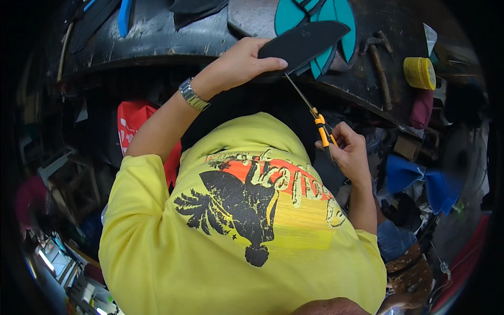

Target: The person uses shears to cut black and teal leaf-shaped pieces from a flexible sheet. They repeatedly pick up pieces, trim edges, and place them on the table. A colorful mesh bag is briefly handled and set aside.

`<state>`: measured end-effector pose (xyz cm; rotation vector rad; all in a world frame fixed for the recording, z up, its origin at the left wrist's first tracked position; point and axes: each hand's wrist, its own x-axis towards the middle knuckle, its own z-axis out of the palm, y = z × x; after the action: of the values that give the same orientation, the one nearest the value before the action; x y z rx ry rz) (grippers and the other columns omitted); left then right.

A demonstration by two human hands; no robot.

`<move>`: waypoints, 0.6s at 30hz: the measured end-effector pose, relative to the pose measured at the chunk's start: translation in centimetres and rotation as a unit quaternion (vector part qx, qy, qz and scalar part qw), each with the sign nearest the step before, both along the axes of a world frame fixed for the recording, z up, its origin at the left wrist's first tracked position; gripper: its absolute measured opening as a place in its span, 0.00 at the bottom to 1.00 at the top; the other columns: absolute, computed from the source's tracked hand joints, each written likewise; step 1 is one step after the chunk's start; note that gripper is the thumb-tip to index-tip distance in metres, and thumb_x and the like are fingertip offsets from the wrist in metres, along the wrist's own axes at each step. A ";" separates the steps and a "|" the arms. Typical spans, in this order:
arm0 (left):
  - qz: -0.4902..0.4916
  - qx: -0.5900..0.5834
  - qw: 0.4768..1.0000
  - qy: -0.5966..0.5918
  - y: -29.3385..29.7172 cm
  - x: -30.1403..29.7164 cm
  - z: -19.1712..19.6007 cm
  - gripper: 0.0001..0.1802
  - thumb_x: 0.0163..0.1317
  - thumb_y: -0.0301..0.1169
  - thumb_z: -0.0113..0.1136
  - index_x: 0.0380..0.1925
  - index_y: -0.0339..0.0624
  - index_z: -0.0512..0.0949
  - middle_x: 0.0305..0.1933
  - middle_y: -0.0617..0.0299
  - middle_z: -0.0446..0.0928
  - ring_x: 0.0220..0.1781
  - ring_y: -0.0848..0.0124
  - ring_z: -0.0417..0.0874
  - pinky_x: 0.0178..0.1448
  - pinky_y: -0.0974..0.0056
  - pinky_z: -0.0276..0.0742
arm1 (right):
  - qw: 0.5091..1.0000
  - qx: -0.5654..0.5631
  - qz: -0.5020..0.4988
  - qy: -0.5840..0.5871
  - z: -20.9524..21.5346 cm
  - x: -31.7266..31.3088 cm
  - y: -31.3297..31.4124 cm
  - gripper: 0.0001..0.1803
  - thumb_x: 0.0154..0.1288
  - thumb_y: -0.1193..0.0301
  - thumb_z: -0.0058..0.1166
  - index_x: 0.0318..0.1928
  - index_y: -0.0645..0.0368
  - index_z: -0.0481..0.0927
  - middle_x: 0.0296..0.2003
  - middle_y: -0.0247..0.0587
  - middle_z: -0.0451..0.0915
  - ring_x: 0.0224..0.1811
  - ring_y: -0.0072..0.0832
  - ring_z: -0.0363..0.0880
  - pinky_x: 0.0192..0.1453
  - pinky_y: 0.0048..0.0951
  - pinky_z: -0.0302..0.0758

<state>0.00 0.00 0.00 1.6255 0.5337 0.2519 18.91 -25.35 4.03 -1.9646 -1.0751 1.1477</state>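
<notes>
My left hand (239, 60) is closed on a black, flat, insole-shaped piece (310, 44), its thumb on the near edge. The piece is held tilted over the front of the dark workbench (152, 39). In my right hand (350, 152), lower and to the right, is a pair of scissors (318, 119) with orange and black handles. Their blades point up and left, the tips close to the piece's near edge by my left thumb. Whether they touch it I cannot tell. Behind the black piece lie several teal sole-shaped pieces (344, 31) with dark edges, partly covered by it.
On the bench's right side are a wooden-handled hammer (379, 71) and a yellow tub (418, 73). A blue strip (124, 18) and black sheets (197, 11) lie at the far left. Below, a red bag (127, 123) sits left and a blue folded item (404, 176) right.
</notes>
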 end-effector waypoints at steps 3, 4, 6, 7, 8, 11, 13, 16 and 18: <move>0.035 -0.054 0.996 -0.055 0.6 0.2 3.2 0.20 0.68 0.39 0.60 0.51 0.34 0.79 0.42 0.65 0.82 0.41 0.82 0.79 0.47 0.74 0.76 | 0.997 0.060 0.002 -0.053 0.6 0.5 0.5 0.07 0.52 0.81 0.58 0.28 0.62 0.73 0.21 0.29 0.73 0.24 0.11 0.68 0.28 0.16 0.65; 0.044 -0.066 0.994 -0.078 0.7 -0.1 4.0 0.19 0.68 0.38 0.60 0.50 0.34 0.79 0.42 0.65 0.82 0.41 0.82 0.79 0.47 0.74 0.75 | 0.996 0.075 0.000 -0.050 0.9 0.7 0.6 0.08 0.51 0.81 0.60 0.29 0.62 0.73 0.21 0.28 0.72 0.23 0.11 0.68 0.27 0.16 0.64; 0.047 -0.050 0.985 -0.157 1.7 -0.8 5.1 0.20 0.68 0.37 0.61 0.52 0.34 0.78 0.43 0.66 0.82 0.41 0.82 0.79 0.47 0.74 0.76 | 0.993 0.104 -0.012 -0.049 1.3 0.8 1.0 0.10 0.51 0.80 0.63 0.29 0.62 0.73 0.21 0.27 0.71 0.23 0.10 0.67 0.27 0.16 0.62; 0.077 -0.053 0.983 -0.161 2.8 -1.1 5.5 0.21 0.67 0.37 0.61 0.54 0.34 0.77 0.45 0.65 0.82 0.43 0.80 0.80 0.50 0.74 0.77 | 0.991 0.120 -0.023 -0.051 1.4 0.9 1.2 0.11 0.50 0.80 0.65 0.29 0.62 0.73 0.21 0.26 0.71 0.24 0.10 0.66 0.28 0.16 0.63; 0.131 -0.056 0.975 -0.171 4.0 -1.3 5.8 0.21 0.67 0.36 0.61 0.54 0.34 0.76 0.46 0.64 0.82 0.44 0.79 0.81 0.51 0.74 0.77 | 0.989 0.138 -0.030 -0.055 1.4 1.0 1.4 0.12 0.50 0.79 0.67 0.29 0.62 0.74 0.20 0.26 0.71 0.24 0.10 0.66 0.28 0.16 0.63; 0.195 -0.067 0.949 -0.240 8.5 -2.1 6.7 0.20 0.66 0.33 0.62 0.55 0.34 0.75 0.48 0.58 0.82 0.45 0.75 0.83 0.52 0.72 0.78 | 0.982 0.167 -0.078 -0.037 0.7 1.3 2.7 0.15 0.49 0.76 0.72 0.29 0.62 0.74 0.21 0.25 0.71 0.24 0.10 0.65 0.29 0.17 0.62; 0.239 -0.008 0.959 -0.151 10.9 -2.4 7.2 0.21 0.66 0.34 0.61 0.56 0.37 0.74 0.50 0.58 0.82 0.49 0.73 0.84 0.53 0.70 0.80 | 0.975 0.200 -0.091 -0.021 0.3 1.2 3.4 0.15 0.50 0.76 0.72 0.29 0.61 0.74 0.21 0.23 0.70 0.25 0.10 0.64 0.29 0.17 0.60; 0.343 0.534 0.773 -0.009 11.4 -2.3 7.1 0.21 0.68 0.34 0.59 0.57 0.34 0.73 0.49 0.55 0.82 0.49 0.69 0.83 0.54 0.68 0.79 | 0.967 0.232 -0.100 -0.006 0.1 1.2 4.3 0.14 0.52 0.77 0.71 0.29 0.61 0.74 0.22 0.23 0.72 0.26 0.09 0.65 0.30 0.15 0.61; 0.358 0.529 0.769 -0.005 10.6 -3.0 8.4 0.35 0.61 0.35 0.68 0.67 0.43 0.66 0.64 0.48 0.70 0.67 0.59 0.70 0.73 0.57 0.60 | 0.960 0.252 -0.116 -0.032 0.2 1.6 4.8 0.13 0.53 0.77 0.70 0.29 0.61 0.74 0.23 0.23 0.73 0.26 0.09 0.66 0.30 0.15 0.63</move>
<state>-3.05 10.55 8.41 2.4160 1.1193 1.3320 20.48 -20.53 4.23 -1.6702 -1.0152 0.6106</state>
